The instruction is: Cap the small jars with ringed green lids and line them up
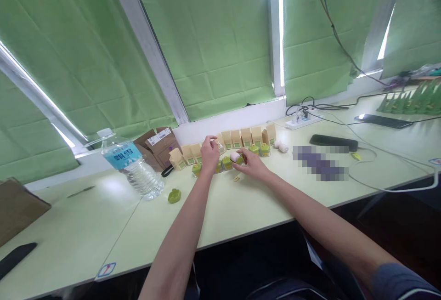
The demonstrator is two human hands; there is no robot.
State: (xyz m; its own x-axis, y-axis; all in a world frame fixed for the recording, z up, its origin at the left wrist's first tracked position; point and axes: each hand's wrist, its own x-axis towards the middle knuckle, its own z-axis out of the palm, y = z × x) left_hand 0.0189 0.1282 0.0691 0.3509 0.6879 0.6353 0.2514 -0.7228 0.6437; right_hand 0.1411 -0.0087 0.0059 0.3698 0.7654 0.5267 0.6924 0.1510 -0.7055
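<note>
My right hand [253,166] pinches a small, pale pinkish-white rounded piece [235,156] above the row of green-lidded little containers [226,162]. My left hand [210,152] is bent at the back of that row, with a small clear container [220,146] at its fingertips; its grip is partly hidden. Below my right hand lies a small yellow loop-shaped piece [236,178] on the table. A loose green lid-like piece [174,195] rests left of my left forearm. Behind the containers stands a row of small tan paper boxes [245,138].
A large water bottle [136,166] leans at left before an open cardboard box [159,148]. More whitish pieces [281,147] sit right of the row. Farther right are a black case [333,143], a phone [384,121], cables and a power strip [303,120].
</note>
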